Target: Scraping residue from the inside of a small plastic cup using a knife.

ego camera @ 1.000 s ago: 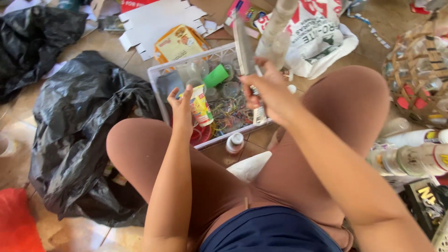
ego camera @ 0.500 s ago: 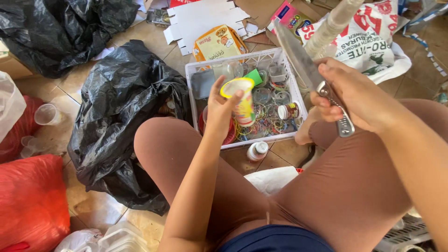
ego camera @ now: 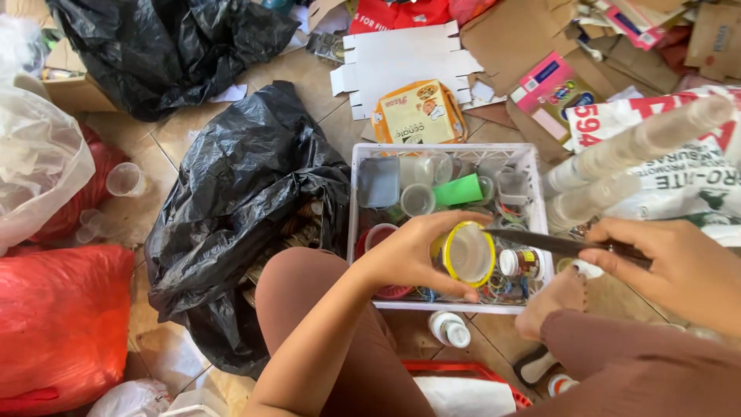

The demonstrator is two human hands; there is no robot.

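Note:
My left hand (ego camera: 409,259) grips a clear plastic cup with a yellow rim (ego camera: 468,253), its mouth turned toward me, above a white plastic crate (ego camera: 353,224). My right hand (ego camera: 668,266) holds a knife (ego camera: 540,243) whose blade tip reaches the cup's rim. The crate holds several cups, lids, rings and a green piece (ego camera: 457,190). Two stacks of clear cups (ego camera: 633,158) lie to the right of the crate, just beyond my right hand. My knees frame the lower part of the view.
A black plastic bag (ego camera: 239,201) lies left of the crate, another black bag (ego camera: 166,46) at the back left. A red sack (ego camera: 54,324), a clear bag (ego camera: 38,162), cardboard pieces (ego camera: 401,58), a printed white sack (ego camera: 679,166) and a small white bottle (ego camera: 449,330) surround me on the tiled floor.
The knife has come down from pointing upward to lying level with its tip at the cup's rim. My left hand turned the cup toward me. The view shifted left.

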